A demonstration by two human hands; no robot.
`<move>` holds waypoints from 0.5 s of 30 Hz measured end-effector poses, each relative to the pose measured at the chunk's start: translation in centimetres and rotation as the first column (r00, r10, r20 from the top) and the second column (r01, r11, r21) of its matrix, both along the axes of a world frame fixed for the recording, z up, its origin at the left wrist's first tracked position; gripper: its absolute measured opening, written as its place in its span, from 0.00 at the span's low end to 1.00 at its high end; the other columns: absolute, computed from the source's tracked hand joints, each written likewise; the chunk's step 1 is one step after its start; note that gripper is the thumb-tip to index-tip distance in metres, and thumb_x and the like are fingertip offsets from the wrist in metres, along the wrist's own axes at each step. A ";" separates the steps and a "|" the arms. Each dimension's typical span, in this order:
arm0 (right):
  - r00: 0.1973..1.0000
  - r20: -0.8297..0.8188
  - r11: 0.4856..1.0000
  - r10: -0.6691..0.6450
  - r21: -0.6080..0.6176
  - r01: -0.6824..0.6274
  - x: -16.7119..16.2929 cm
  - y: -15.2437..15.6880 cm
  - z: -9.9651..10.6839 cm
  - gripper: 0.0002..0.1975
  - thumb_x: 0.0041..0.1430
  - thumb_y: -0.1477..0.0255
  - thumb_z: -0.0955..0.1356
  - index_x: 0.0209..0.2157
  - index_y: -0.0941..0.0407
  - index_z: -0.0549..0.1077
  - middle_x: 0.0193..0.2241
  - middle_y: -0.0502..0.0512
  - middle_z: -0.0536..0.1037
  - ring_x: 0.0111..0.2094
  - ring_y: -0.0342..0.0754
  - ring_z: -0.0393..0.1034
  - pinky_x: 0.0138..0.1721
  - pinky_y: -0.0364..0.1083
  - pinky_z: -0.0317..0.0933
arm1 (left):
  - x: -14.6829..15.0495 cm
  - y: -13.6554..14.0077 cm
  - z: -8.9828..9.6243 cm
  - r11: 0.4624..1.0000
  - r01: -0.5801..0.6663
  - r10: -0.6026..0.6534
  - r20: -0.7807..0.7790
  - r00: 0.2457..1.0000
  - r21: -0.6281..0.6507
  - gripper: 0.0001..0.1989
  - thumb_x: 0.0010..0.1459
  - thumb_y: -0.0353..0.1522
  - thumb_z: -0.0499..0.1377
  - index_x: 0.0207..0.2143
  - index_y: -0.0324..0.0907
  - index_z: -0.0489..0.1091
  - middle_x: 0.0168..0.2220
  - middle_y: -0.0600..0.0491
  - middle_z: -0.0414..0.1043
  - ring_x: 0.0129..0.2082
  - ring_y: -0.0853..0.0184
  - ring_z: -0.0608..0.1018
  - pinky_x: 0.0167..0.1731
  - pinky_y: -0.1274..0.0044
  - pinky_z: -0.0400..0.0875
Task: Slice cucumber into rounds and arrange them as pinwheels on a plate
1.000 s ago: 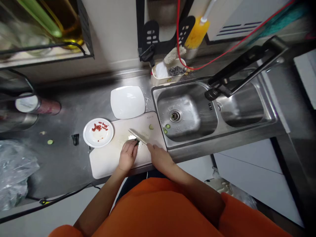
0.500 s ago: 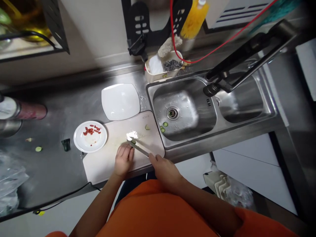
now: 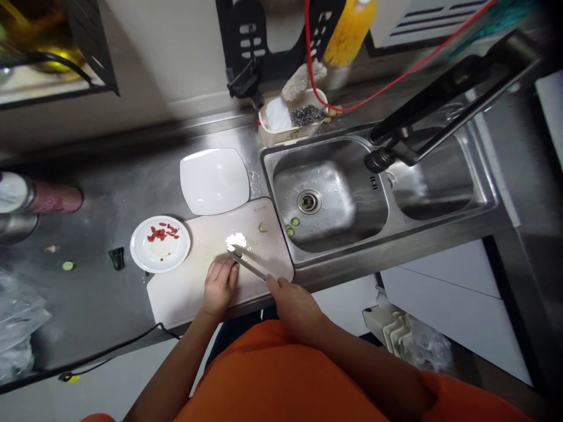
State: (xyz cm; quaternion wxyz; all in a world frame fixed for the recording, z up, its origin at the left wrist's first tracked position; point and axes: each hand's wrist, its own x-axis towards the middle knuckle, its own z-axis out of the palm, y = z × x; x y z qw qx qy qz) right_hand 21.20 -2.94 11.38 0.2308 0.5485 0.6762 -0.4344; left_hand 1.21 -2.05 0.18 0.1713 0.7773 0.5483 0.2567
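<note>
My right hand (image 3: 292, 299) is wrapped round the handle of a kitchen knife (image 3: 250, 267), its blade pointing up and left over a white cutting board (image 3: 189, 293). Beside the blade, my left hand (image 3: 221, 281) has its fingers curled down onto a small dark green piece, perhaps cucumber, mostly hidden under the fingertips. A bit of green slice shows at the blade near its tip. Farther up the board lies a thin cucumber scrap (image 3: 263, 227). A small round plate (image 3: 145, 253) with red pieces overlaps the board's left edge, and an empty square white plate (image 3: 214, 180) stands behind the board.
Right of the board is a double steel sink (image 3: 334, 205) with a few cucumber slices (image 3: 291, 228) in it. A black faucet (image 3: 422, 126) reaches over the sink. A dark green stub (image 3: 116, 258), a pink can (image 3: 57, 196) and plastic bags (image 3: 20, 322) lie to the left.
Both hands and the knife keep nearly the same place; the blade tip sits very slightly farther right. The view has shifted a little.
</note>
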 end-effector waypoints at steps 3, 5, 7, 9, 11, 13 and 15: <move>1.000 -0.002 1.000 0.002 -0.006 -0.002 0.0 0.1 0.1 0.23 0.54 0.84 0.58 0.52 0.56 0.58 0.38 0.60 0.72 0.36 0.50 0.71 0.32 0.45 0.60 | 0.0 0.0 0.0 1.000 0.002 -0.002 0.008 1.000 0.011 0.10 0.60 0.30 0.54 0.44 0.40 0.70 0.39 0.47 0.74 0.43 0.63 0.74 0.48 0.68 0.68; 1.000 0.006 1.000 0.002 -0.014 -0.002 0.0 0.3 0.1 0.21 0.55 0.84 0.57 0.50 0.56 0.59 0.38 0.60 0.73 0.36 0.50 0.71 0.33 0.44 0.60 | 0.0 0.0 0.0 1.000 0.004 -0.004 0.011 1.000 0.019 0.10 0.60 0.30 0.54 0.44 0.40 0.70 0.40 0.47 0.74 0.43 0.63 0.74 0.48 0.68 0.67; 1.000 0.013 1.000 -0.001 -0.016 0.001 0.0 0.4 0.2 0.20 0.55 0.84 0.57 0.49 0.56 0.60 0.38 0.59 0.73 0.36 0.50 0.71 0.33 0.44 0.60 | 0.1 0.0 -0.1 1.000 0.003 -0.003 0.012 1.000 0.018 0.10 0.60 0.29 0.54 0.44 0.40 0.70 0.40 0.47 0.74 0.43 0.63 0.74 0.49 0.68 0.67; 1.000 0.012 1.000 0.000 -0.015 0.000 0.0 0.4 0.2 0.21 0.54 0.84 0.57 0.50 0.56 0.60 0.38 0.59 0.73 0.36 0.50 0.71 0.33 0.44 0.60 | 0.1 -0.1 -0.1 1.000 0.009 -0.009 0.011 1.000 0.010 0.10 0.60 0.29 0.54 0.43 0.40 0.69 0.39 0.47 0.74 0.44 0.63 0.74 0.49 0.68 0.67; 1.000 0.011 1.000 0.002 -0.014 -0.002 -0.1 0.4 0.1 0.23 0.53 0.84 0.59 0.51 0.56 0.59 0.38 0.59 0.73 0.37 0.50 0.71 0.34 0.44 0.60 | 0.1 -0.1 -0.1 1.000 0.011 -0.011 0.008 1.000 0.010 0.10 0.60 0.29 0.54 0.43 0.40 0.70 0.39 0.47 0.74 0.43 0.63 0.74 0.48 0.68 0.67; 1.000 0.011 1.000 0.001 -0.011 -0.001 -0.1 0.5 0.0 0.22 0.54 0.84 0.59 0.51 0.56 0.59 0.37 0.59 0.73 0.37 0.49 0.71 0.33 0.43 0.59 | 0.1 0.0 0.0 1.000 0.008 -0.008 0.006 1.000 0.020 0.09 0.60 0.29 0.54 0.43 0.40 0.70 0.39 0.47 0.74 0.43 0.64 0.75 0.49 0.68 0.67; 1.000 0.007 1.000 0.000 -0.010 0.000 -0.2 0.6 -0.1 0.20 0.55 0.84 0.57 0.49 0.56 0.59 0.37 0.59 0.73 0.37 0.49 0.71 0.33 0.43 0.59 | 0.2 0.0 0.0 1.000 0.001 -0.001 0.005 1.000 0.024 0.09 0.61 0.30 0.53 0.43 0.40 0.70 0.39 0.47 0.74 0.43 0.64 0.75 0.49 0.68 0.67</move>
